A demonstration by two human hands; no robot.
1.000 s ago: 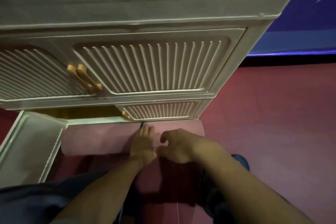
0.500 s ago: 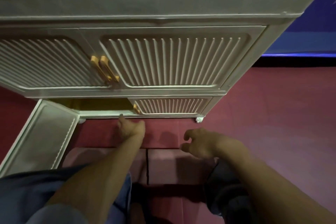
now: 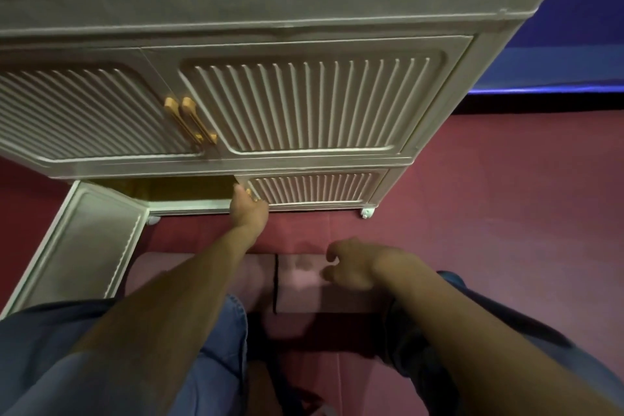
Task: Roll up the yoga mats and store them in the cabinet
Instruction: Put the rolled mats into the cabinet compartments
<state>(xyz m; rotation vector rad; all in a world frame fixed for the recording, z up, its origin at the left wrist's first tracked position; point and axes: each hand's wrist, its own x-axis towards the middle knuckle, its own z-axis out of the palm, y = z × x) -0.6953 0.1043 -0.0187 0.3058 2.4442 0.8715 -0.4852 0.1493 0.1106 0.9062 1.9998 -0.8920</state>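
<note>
I can read no writing anywhere in front of me: no label, brand, number or sign (the dim light and blur would hide any small print anyway).
</note>
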